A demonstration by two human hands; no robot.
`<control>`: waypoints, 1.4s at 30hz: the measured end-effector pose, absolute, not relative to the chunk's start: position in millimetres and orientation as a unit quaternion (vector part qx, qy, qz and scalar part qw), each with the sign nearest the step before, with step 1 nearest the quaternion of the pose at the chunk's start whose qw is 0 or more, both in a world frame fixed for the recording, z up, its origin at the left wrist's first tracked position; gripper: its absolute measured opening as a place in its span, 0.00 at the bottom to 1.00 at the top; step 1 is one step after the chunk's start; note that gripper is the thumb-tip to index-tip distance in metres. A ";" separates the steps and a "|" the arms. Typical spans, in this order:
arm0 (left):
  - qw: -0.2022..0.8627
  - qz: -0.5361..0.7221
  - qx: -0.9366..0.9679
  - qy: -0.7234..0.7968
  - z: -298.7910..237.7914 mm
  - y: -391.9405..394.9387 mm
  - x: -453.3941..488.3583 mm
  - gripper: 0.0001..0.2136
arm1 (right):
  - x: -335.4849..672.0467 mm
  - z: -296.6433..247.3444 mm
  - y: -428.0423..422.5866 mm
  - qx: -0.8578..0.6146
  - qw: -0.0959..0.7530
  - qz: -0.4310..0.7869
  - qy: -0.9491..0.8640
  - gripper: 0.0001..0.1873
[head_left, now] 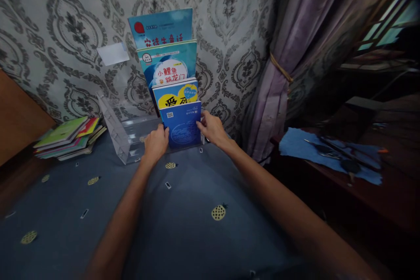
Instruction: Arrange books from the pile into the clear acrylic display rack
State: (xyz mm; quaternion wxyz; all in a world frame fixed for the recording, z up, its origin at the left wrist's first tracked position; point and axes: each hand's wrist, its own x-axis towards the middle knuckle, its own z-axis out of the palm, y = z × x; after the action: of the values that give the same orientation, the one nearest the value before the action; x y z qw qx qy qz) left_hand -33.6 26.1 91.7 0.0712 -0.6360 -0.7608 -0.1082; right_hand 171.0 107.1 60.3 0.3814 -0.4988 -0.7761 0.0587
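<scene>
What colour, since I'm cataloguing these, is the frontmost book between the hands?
The frontmost book is blue, as the head view shows.

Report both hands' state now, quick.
Left hand: closed, holding the front blue book by its left edge.
Right hand: closed, holding the same book by its right edge.

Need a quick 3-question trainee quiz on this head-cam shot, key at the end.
1. Multiple choice: which thing do the left hand and right hand both touch?
A) purple fabric curtain
B) dark blue paperback book
C) light blue cloth
2. True or false: the stack of thin, multicoloured books lies left of the clear plastic rack in the picture.
3. Short answer: where does the light-blue book with a red emblem stand relative to the dark blue one?

Key: 1. B; 2. true; 3. behind it, rising higher.
</scene>
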 end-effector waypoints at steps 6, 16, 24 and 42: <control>0.064 -0.133 -0.632 -0.761 95.2 25.1 -33.2 0.20 | 175.2 67.0 106.8 -0.480 0.419 0.110 -0.763 0.12; 0.039 -0.161 -0.634 -0.756 94.9 24.2 -34.1 0.20 | 172.7 72.9 104.8 -0.483 0.424 0.164 -0.748 0.13; 0.026 -0.146 -0.642 -0.752 97.6 22.1 -34.2 0.22 | 174.7 75.0 100.9 -0.491 0.411 0.141 -0.755 0.11; 0.001 -0.146 -0.650 -0.746 104.5 15.7 -36.7 0.22 | 180.0 78.4 105.0 -0.487 0.417 0.127 -0.757 0.14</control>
State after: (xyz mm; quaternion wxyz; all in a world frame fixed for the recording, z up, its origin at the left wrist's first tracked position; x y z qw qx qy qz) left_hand -36.7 15.7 104.5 0.0007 -0.6499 -0.7459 -0.1461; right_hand 180.0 105.0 78.4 0.4174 -0.4866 -0.7569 0.1266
